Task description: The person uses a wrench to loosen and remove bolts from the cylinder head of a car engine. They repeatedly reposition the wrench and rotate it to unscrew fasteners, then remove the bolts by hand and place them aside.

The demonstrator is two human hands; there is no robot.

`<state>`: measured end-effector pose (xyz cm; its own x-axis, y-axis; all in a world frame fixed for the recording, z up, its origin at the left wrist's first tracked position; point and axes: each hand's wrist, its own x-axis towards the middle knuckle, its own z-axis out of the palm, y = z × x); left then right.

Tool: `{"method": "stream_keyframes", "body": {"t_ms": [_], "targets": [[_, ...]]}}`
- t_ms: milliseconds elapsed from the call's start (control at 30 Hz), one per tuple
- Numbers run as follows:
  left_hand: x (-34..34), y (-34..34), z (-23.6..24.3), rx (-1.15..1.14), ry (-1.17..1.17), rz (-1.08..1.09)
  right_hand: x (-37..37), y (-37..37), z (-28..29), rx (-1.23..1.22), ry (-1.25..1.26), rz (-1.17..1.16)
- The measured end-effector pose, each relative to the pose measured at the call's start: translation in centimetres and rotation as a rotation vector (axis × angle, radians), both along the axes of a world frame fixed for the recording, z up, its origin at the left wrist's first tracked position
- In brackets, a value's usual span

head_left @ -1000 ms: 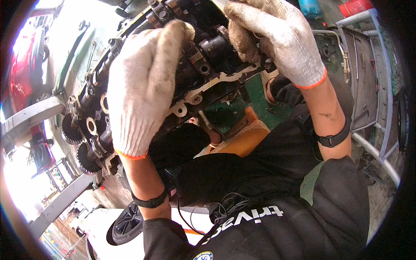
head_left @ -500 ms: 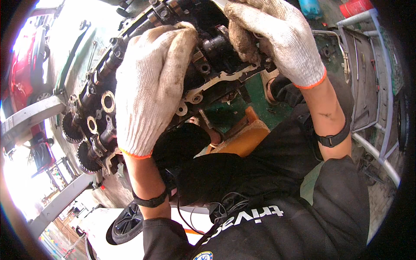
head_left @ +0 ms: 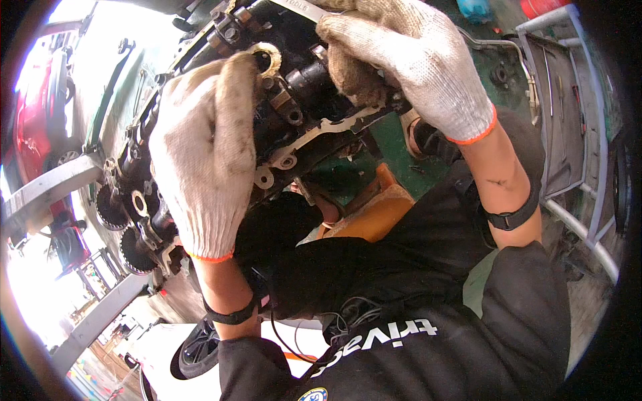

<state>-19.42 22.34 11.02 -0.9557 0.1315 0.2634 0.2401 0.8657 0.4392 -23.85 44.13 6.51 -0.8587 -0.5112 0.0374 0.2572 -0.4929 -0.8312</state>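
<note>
A greasy black engine cylinder head (head_left: 311, 83) lies in front of me, with bolts, shafts and pale ring-shaped openings along it. My right hand (head_left: 408, 60), in a soiled white knit glove, closes around a flat silver wrench (head_left: 299, 9) at the top edge of the view. The wrench's far end is out of view. My left hand (head_left: 204, 134), gloved alike, rests over the left part of the cylinder head, beside a pale ring (head_left: 271, 59). Its fingers are curled down, and their tips are hidden, so I cannot see what they grip.
Toothed black gears (head_left: 136, 250) sit at the cylinder head's left end, near a grey metal beam (head_left: 53, 187). Below the head is a yellow-brown block (head_left: 378, 212) on the green floor. A grey metal frame (head_left: 588, 134) stands at right, and a white car's wheel (head_left: 199, 347) at lower left.
My left hand has drawn back to the left, uncovering the pale ring. My right hand has shifted slightly left, and more of the silver wrench shows.
</note>
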Motion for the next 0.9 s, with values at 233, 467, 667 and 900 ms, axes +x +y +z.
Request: {"method": "stream_keyframes", "body": {"t_ms": [233,467,667,900], "targets": [[0.3,-0.2,-0.5,-0.124,0.082,-0.171,0.7,-0.3,0.9,0.159,0.007,-0.080],[0.0,-0.5,-0.7,0.020,0.061,-0.112,0.8,-0.8,1.2,0.205,-0.036,-0.124],[0.8,-0.6,0.3,0.078,-0.043,-0.017,1.0,-0.5,1.0,0.147,-0.020,-0.111],[0.3,-0.4,0.0,-0.088,0.035,-0.147,0.9,-0.7,1.1,0.170,-0.044,-0.124]]}}
